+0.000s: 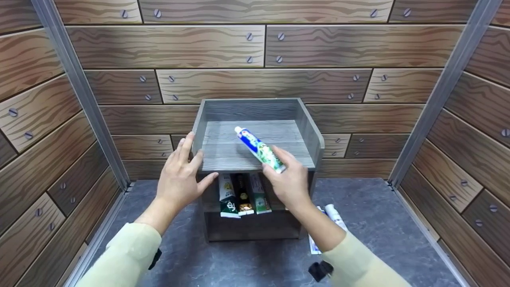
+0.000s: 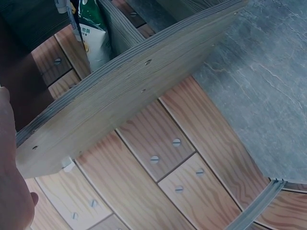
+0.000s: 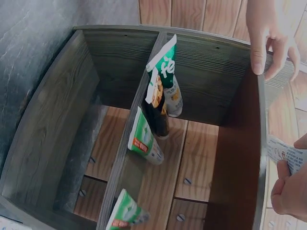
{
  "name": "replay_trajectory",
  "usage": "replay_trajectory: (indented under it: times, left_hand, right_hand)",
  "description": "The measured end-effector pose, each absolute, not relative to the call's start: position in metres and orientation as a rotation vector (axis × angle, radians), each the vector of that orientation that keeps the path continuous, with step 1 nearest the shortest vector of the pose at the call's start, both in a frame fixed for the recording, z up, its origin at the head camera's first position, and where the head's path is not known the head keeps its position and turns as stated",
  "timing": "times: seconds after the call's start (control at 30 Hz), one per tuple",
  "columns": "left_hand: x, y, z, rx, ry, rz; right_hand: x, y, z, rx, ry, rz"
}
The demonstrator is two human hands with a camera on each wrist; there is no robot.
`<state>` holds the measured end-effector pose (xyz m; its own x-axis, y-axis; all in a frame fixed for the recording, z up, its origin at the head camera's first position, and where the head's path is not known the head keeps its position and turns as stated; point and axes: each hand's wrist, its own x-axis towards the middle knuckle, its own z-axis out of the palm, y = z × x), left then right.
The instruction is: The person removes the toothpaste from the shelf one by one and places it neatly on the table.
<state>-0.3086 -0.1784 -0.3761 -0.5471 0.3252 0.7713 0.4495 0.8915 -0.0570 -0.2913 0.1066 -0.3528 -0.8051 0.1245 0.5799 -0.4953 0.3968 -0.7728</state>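
Note:
My right hand grips a blue, white and green toothpaste tube by its lower end, its white cap angled up and left over the top of a small grey wooden shelf unit. In the right wrist view, the right hand and part of the tube appear beyond the top board. My left hand lies against the unit's left front corner with its fingers spread. Several toothpaste tubes stand on the middle shelf, among them a white and dark green tube, a black and gold tube and a green tube.
On the dark floor, right of the unit, lie a white tube and another tube, partly hidden by my right forearm. The unit's bottom compartment is below the tubes. Wood-patterned walls surround the space.

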Motion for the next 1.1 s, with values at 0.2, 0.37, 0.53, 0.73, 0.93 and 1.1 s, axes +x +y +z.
replay_trajectory:
  times: [0.2,0.37,0.53,0.73,0.93,1.1]
  left_hand:
    - [-0.308,-0.178,-0.375,-0.547,-2.217,-0.195]
    - [-0.309,-0.178,-0.375,-0.553,-2.195,-0.197]
    - [-0.31,-0.178,-0.375,-0.557,-2.185,-0.191]
    - [-0.31,-0.178,-0.375,-0.557,-2.186,-0.191]
    - [-0.31,-0.178,-0.376,-0.551,-2.183,-0.182]
    - [-0.309,-0.178,-0.377,-0.552,-2.188,-0.189]
  right_hand:
    - [-0.275,0.13,-0.347,0.342,-1.998,1.408]
    - [-0.264,0.152,-0.34,0.327,-1.919,1.395]
    - [-0.256,0.175,-0.335,0.297,-1.841,1.404]
    - [-0.249,0.204,-0.332,0.249,-1.788,1.356]
    - [-0.25,0.237,-0.337,0.117,-1.781,1.299]
    - [-0.258,0.266,-0.356,0.003,-1.806,1.256]
